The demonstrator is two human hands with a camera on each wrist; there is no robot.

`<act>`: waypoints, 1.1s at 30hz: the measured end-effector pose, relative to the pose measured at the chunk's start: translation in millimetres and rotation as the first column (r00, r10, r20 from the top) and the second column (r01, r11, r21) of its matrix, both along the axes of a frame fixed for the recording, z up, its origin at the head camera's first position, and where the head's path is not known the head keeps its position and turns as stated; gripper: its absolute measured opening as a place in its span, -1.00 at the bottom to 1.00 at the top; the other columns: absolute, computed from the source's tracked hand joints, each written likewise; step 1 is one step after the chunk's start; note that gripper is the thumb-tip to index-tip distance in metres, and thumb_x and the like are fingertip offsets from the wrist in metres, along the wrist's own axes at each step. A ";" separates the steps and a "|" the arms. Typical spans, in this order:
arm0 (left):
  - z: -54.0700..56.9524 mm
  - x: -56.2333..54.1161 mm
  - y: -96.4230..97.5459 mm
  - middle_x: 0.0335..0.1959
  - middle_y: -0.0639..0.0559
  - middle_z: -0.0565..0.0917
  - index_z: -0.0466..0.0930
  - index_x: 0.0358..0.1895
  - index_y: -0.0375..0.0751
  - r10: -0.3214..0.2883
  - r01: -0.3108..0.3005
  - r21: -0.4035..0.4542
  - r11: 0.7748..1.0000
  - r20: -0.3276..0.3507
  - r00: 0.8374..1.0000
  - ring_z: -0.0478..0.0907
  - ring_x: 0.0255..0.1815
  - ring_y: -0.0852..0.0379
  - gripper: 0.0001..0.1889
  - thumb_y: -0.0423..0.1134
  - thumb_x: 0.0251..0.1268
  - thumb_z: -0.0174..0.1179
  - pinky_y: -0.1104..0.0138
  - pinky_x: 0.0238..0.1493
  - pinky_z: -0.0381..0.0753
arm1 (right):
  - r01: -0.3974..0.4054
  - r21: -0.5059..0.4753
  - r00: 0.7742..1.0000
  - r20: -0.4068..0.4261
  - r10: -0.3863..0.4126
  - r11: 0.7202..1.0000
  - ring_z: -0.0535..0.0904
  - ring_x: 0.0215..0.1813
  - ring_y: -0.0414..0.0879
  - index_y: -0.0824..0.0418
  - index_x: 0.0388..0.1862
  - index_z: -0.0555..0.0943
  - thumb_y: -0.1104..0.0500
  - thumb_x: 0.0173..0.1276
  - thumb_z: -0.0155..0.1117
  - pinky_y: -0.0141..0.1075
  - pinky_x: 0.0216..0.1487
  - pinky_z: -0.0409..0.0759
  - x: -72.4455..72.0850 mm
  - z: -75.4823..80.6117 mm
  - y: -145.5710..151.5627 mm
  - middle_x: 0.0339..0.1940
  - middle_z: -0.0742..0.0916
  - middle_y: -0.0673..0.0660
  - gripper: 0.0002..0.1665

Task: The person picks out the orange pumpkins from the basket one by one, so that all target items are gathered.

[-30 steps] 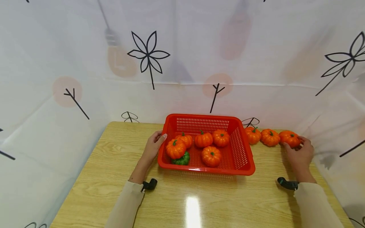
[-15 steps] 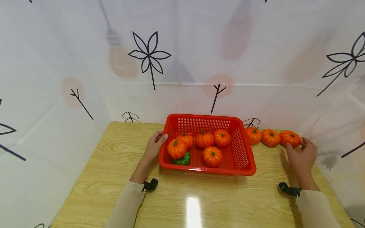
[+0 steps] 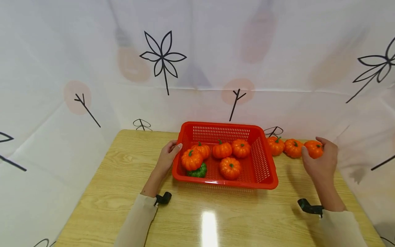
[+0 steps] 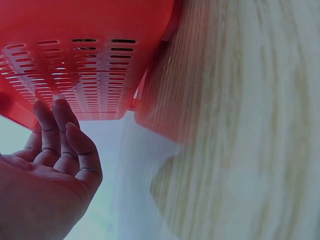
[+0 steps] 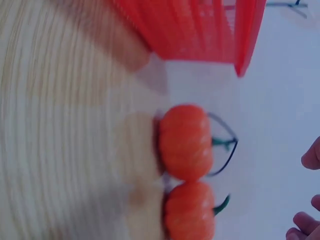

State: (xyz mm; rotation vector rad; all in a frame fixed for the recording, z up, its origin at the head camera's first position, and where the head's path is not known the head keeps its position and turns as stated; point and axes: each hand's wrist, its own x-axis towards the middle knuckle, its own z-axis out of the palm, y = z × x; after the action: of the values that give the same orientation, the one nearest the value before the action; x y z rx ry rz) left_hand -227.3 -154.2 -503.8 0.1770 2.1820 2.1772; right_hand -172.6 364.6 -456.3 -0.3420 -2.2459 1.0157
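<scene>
Lying just beyond the raised right hand (image 3: 324, 163): the rightmost pumpkin (image 3: 313, 148)

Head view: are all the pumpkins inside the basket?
No, three orange pumpkins sit in a row on the table, outside the red basket.

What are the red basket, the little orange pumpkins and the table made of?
Red basket: most likely smooth, glossy molded plastic; regular slots pierce its walls and its rim shines.
Orange pumpkins: possibly plastic or coated foam, shiny; similar shapes and bright highlights suggest imitations, though this isn't certain.
Table: wood or wood-look laminate, glossy; grain shows beside a bright reflection.
</scene>
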 end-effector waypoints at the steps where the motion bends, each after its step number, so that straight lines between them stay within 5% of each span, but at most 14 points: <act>1: 0.0 0.0 0.3 0.17 -0.39 0.65 0.53 0.38 -0.30 0.000 0.000 0.001 1.000 -0.001 1.000 0.66 0.00 0.05 -0.53 -0.05 0.64 0.19 0.37 -0.04 0.73 | -0.026 0.017 0.999 -0.021 0.027 1.000 0.34 0.17 -0.03 0.36 0.42 0.49 0.24 0.38 0.33 -0.27 0.26 0.25 0.7 3.0 -5.3 0.33 0.50 0.36 -0.36; 5: 0.5 -0.1 1.7 0.16 -0.37 0.66 0.53 0.37 -0.30 0.002 -0.002 0.003 1.000 -0.007 1.000 0.66 -0.01 0.05 -0.54 -0.06 0.64 0.19 0.35 -0.05 0.74 | -0.137 0.075 0.986 -0.081 0.143 0.988 0.29 0.09 -0.23 0.40 0.37 0.53 0.32 0.32 0.40 -0.38 0.18 0.23 1.9 16.0 -26.5 0.23 0.54 0.35 -0.37; 12: 1.7 0.3 1.4 0.17 -0.39 0.64 0.52 0.38 -0.32 0.000 0.000 -0.001 1.000 -0.003 1.000 0.66 0.02 -0.01 -0.53 -0.06 0.64 0.18 0.35 -0.05 0.74 | -0.360 0.123 0.927 -0.061 0.369 0.925 0.40 0.30 0.24 0.41 0.42 0.47 0.38 0.33 0.43 -0.58 0.30 0.20 6.0 32.2 -59.0 0.34 0.53 0.39 -0.32; 16: 0.1 0.4 1.0 0.18 -0.40 0.64 0.51 0.38 -0.32 -0.007 0.007 0.007 1.000 0.002 1.000 0.67 0.01 0.04 -0.53 -0.06 0.65 0.18 0.35 -0.04 0.74 | -0.452 0.173 0.884 -0.043 0.465 0.875 0.41 0.29 0.25 0.40 0.41 0.46 0.41 0.27 0.49 -0.63 0.26 0.21 8.9 38.1 -79.0 0.33 0.53 0.38 -0.27; 23: -1.0 -0.1 0.4 0.18 -0.39 0.64 0.52 0.38 -0.31 -0.010 0.010 0.012 1.000 0.001 1.000 0.67 -0.01 0.07 -0.52 -0.05 0.64 0.18 0.36 -0.04 0.74 | -0.587 0.257 0.803 0.059 0.593 0.768 0.44 0.33 0.27 0.31 0.43 0.45 0.29 0.28 0.57 0.26 0.29 0.45 16.6 56.8 -116.2 0.37 0.52 0.30 -0.23; 25: -0.8 -0.1 0.4 0.17 -0.38 0.65 0.53 0.37 -0.31 -0.006 0.006 0.014 1.000 0.000 1.000 0.67 -0.01 0.07 -0.53 -0.05 0.64 0.19 0.35 -0.04 0.74 | -0.620 0.256 0.779 0.081 0.622 0.742 0.44 0.38 0.26 0.27 0.44 0.45 0.26 0.29 0.57 0.35 0.31 0.43 18.1 60.4 -125.5 0.39 0.51 0.26 -0.22; 30: -0.8 -0.3 -0.1 0.16 -0.35 0.66 0.53 0.37 -0.30 -0.003 0.003 0.012 1.000 -0.002 1.000 0.67 -0.01 0.06 -0.54 -0.06 0.64 0.19 0.34 -0.04 0.75 | -0.675 0.298 0.727 0.112 0.677 0.675 0.45 0.42 0.12 0.20 0.48 0.44 0.20 0.30 0.59 0.18 0.37 0.46 20.7 62.8 -147.5 0.42 0.50 0.16 -0.18; 33: -0.8 -0.4 0.3 0.16 -0.35 0.66 0.53 0.37 -0.30 -0.008 0.008 0.013 1.000 0.001 1.000 0.67 -0.01 0.06 -0.53 -0.06 0.63 0.19 0.34 -0.03 0.74 | -0.703 0.325 0.695 0.123 0.709 0.633 0.44 0.45 0.05 0.20 0.48 0.45 0.18 0.27 0.62 -0.11 0.46 0.44 22.0 62.7 -159.7 0.44 0.51 0.12 -0.16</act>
State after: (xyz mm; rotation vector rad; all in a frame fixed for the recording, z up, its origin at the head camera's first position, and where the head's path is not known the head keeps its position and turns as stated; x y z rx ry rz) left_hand -227.8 -153.9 -504.6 0.1854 2.1632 2.1873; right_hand -150.6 204.8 -393.6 0.7851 -2.5263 0.9238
